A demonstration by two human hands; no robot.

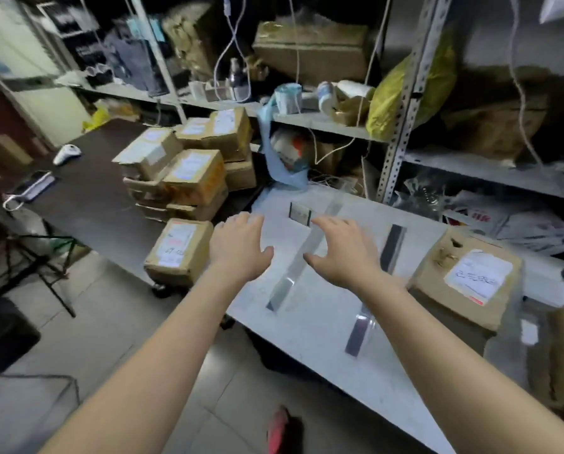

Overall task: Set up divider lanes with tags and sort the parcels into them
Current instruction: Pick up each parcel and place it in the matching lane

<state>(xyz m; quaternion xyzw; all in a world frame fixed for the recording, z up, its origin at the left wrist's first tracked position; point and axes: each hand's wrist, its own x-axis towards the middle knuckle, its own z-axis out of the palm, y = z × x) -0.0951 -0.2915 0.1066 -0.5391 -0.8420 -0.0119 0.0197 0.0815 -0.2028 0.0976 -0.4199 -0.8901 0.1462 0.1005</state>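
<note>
A clear divider [290,276] lies on the white table [320,342], with a tag [300,213] at its far end. Both hands flank it, fingers spread, holding nothing: left hand [238,247], right hand [343,253]. A second divider [392,247] lies right of them, beside one parcel [464,280]. More parcels [189,172] are stacked on the dark table [87,198].

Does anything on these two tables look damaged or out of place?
Yes. The box on the white table looks torn on top, beside its label. The stack of boxes on the dark table sits crooked.
</note>
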